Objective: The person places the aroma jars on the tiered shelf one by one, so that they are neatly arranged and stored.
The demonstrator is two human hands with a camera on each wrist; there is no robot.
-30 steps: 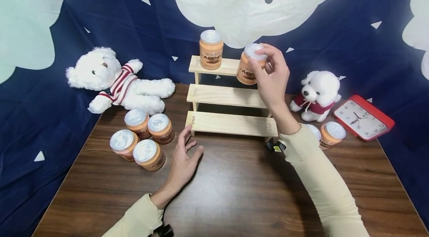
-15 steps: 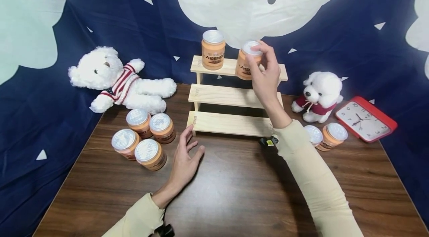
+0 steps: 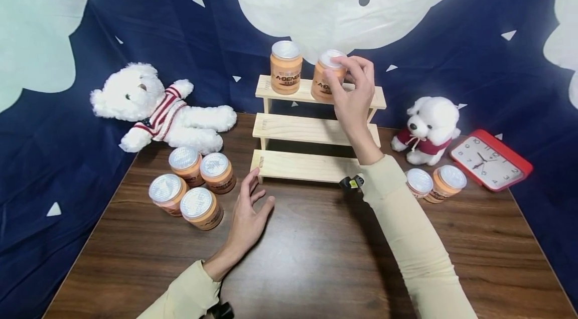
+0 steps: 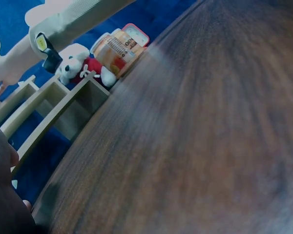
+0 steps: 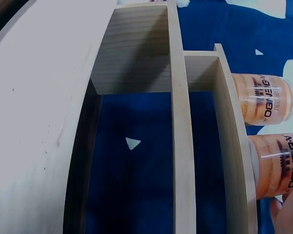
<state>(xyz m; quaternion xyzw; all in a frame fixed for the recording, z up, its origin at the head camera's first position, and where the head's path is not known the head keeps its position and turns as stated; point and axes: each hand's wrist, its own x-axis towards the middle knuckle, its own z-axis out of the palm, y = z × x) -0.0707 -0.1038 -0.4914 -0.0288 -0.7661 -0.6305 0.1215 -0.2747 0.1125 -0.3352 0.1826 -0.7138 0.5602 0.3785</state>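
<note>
Pinching a jar [image 3: 319,78] near its lid, the right hand [image 3: 358,91], thumb and fingers curled, holds it roughly upright at the top shelf [image 3: 305,89], likely leaving its base free; contact is unclear. Another jar [image 3: 286,68] stands just beside it. The left hand [image 3: 248,213], loosely spread, grips nothing by the bottom shelf [image 3: 307,166], perhaps steadying it. Four jars [image 3: 194,197] cluster farther left.

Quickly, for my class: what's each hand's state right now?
Left hand: open, holding nothing.
Right hand: gripping an orange jar at the top shelf.
</note>
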